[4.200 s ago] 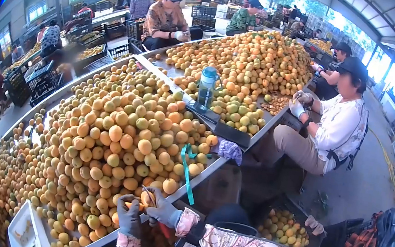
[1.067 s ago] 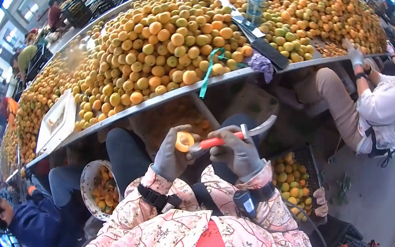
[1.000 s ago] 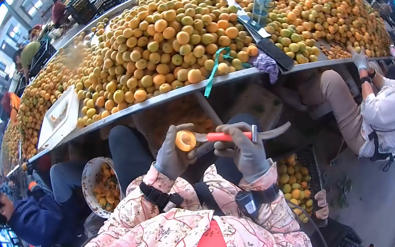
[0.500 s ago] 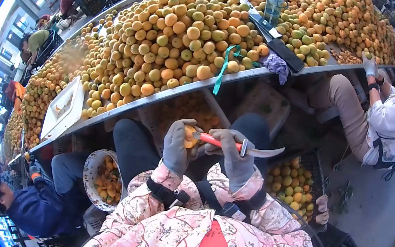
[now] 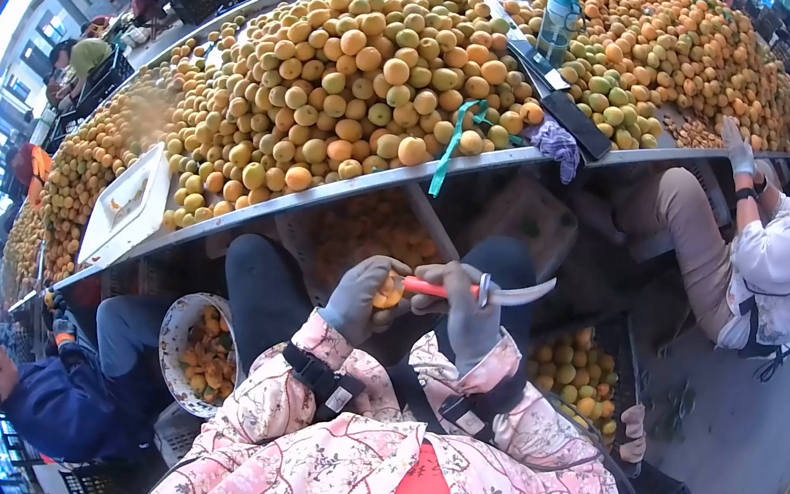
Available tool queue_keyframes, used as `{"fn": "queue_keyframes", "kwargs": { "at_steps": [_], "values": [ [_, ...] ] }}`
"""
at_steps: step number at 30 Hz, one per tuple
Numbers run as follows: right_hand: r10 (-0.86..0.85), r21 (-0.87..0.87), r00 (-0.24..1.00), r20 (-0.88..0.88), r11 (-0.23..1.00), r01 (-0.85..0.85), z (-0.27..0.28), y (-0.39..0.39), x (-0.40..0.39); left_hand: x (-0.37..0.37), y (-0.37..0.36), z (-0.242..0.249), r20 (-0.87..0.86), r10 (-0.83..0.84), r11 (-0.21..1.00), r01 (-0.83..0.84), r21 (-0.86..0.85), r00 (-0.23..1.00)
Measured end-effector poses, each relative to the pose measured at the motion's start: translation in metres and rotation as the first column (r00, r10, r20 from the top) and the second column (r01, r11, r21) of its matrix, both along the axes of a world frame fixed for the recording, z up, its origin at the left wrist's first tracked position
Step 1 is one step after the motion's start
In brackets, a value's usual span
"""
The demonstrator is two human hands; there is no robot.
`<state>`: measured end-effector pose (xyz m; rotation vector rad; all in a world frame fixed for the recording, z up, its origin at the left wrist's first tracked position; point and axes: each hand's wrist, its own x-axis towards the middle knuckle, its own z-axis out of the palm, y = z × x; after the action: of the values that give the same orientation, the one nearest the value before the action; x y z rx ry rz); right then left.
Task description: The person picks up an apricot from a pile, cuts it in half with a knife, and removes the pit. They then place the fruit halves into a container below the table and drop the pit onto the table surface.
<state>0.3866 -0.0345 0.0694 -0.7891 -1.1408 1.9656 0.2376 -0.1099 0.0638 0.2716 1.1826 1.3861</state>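
My left hand (image 5: 357,299), in a grey glove, is closed around an orange apricot (image 5: 390,293) above my lap. My right hand (image 5: 471,321), gloved alike, grips a knife (image 5: 522,294) with a red handle and a curved blade. The blade points right, away from the fruit, while the handle's end meets the apricot. My fingers partly cover both the fruit and the handle. Below my hands, in shadow, stands a crate (image 5: 435,214) of orange fruit pieces.
Ahead, a metal-edged table (image 5: 322,188) bears heaped apricots (image 5: 339,67), a white tray (image 5: 126,207) and a bottle (image 5: 557,25). A white bucket (image 5: 172,342) of fruit pieces stands left, a black crate (image 5: 634,367) of apricots right. Co-workers sit on both sides (image 5: 80,405).
My left hand and the apricot have shifted slightly right and down. The knife has moved a little left and down, its blade tilted up more. The right co-worker's gloved hand has opened out over the pile.
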Motion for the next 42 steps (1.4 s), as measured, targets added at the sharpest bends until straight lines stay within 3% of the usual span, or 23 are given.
{"fn": "queue_keyframes", "kwargs": {
  "at_steps": [2,5,9,11,12,14,16,19,20,22,23,26,27,28,30,31,33,34,36,37,38,40,42],
  "values": [
    [0.020,-0.259,1.000,-0.006,0.966,-0.021,-0.001,0.009,-0.001,0.001,-0.001,0.000,0.028,-0.037,0.998,0.036,0.047,0.999],
    [-0.050,-0.432,0.996,-0.080,0.902,0.010,-0.012,0.006,-0.012,0.000,-0.002,-0.005,0.026,-0.010,0.998,0.008,0.063,1.000],
    [-0.012,-0.437,0.998,-0.067,0.899,-0.018,-0.011,0.003,-0.023,-0.006,0.000,-0.013,0.082,0.065,0.996,-0.069,0.051,0.995],
    [-0.001,0.152,0.999,0.036,0.988,-0.004,-0.010,-0.007,-0.027,-0.011,0.004,-0.029,0.160,0.100,0.994,-0.107,0.032,0.982],
    [-0.002,0.152,0.999,0.041,0.988,-0.004,-0.013,-0.009,-0.030,-0.012,0.005,-0.032,0.232,0.133,0.990,-0.139,0.009,0.964],
    [-0.045,0.601,0.999,0.016,0.799,0.027,-0.020,-0.011,-0.038,-0.018,0.007,-0.034,0.264,0.134,0.989,-0.146,0.027,0.955],
    [-0.036,0.508,0.999,0.001,0.861,0.030,-0.018,-0.009,-0.043,-0.026,0.008,-0.036,0.295,0.140,0.987,-0.159,0.040,0.945],
    [-0.120,0.252,0.992,-0.042,0.960,0.127,-0.013,0.012,-0.043,-0.044,0.009,-0.033,0.141,0.127,0.988,-0.137,0.067,0.982],
    [-0.119,0.375,0.992,0.051,0.922,0.091,-0.020,0.026,-0.043,-0.047,0.010,-0.026,0.150,0.133,0.988,-0.143,0.058,0.980],
    [0.018,0.092,0.994,0.111,0.995,-0.028,-0.011,0.034,-0.051,-0.052,0.013,-0.010,0.202,0.185,0.981,-0.194,0.023,0.962],
    [0.144,0.118,0.958,0.247,0.977,-0.178,-0.019,0.041,-0.055,-0.060,0.011,-0.021,0.198,0.139,0.987,-0.152,0.052,0.970],
    [0.264,0.299,0.946,0.188,0.902,-0.311,-0.020,0.032,-0.098,-0.071,0.014,-0.037,0.283,0.113,0.991,-0.129,0.040,0.952],
    [0.126,0.556,0.897,0.425,0.745,-0.368,-0.038,0.028,-0.108,-0.071,0.022,-0.050,0.057,0.181,0.976,-0.187,0.111,0.982],
    [0.043,0.595,0.843,0.536,0.689,-0.414,-0.041,0.023,-0.116,-0.083,0.013,-0.055,-0.083,0.053,0.985,-0.039,0.167,0.995],
    [0.023,0.584,0.839,0.544,0.707,-0.398,-0.057,0.020,-0.134,-0.090,0.017,-0.065,-0.291,0.147,0.980,-0.100,0.171,0.945],
    [0.023,0.584,0.837,0.547,0.706,-0.401,-0.069,0.022,-0.142,-0.095,0.018,-0.071,-0.287,0.149,0.980,-0.102,0.172,0.946],
    [0.286,0.347,0.805,0.521,0.790,-0.505,-0.084,0.025,-0.154,-0.100,0.015,-0.085,-0.506,0.155,0.986,-0.103,0.128,0.849],
    [0.284,0.345,0.801,0.527,0.790,-0.506,-0.084,0.024,-0.158,-0.103,0.015,-0.089,-0.499,0.154,0.986,-0.102,0.129,0.853],
    [0.237,0.370,0.849,0.473,0.820,-0.436,-0.075,0.020,-0.165,-0.108,0.015,-0.093,-0.242,0.252,0.968,-0.243,0.067,0.937],
    [0.304,0.132,0.838,0.454,0.907,-0.400,-0.064,0.021,-0.168,-0.113,0.017,-0.089,-0.393,0.261,0.965,-0.235,0.115,0.881],
    [0.307,0.132,0.835,0.457,0.905,-0.405,-0.066,0.025,-0.171,-0.120,0.017,-0.091,-0.390,0.266,0.964,-0.240,0.116,0.882],
    [0.099,0.431,0.897,0.431,0.851,-0.301,-0.068,0.041,-0.175,-0.134,0.018,-0.088,-0.260,0.023,0.990,-0.058,-0.128,0.965],
    [-0.018,0.518,0.887,0.461,0.817,-0.252,-0.051,0.070,-0.185,-0.143,0.019,-0.083,-0.322,-0.107,0.971,0.030,-0.237,0.941]
  ]
}}
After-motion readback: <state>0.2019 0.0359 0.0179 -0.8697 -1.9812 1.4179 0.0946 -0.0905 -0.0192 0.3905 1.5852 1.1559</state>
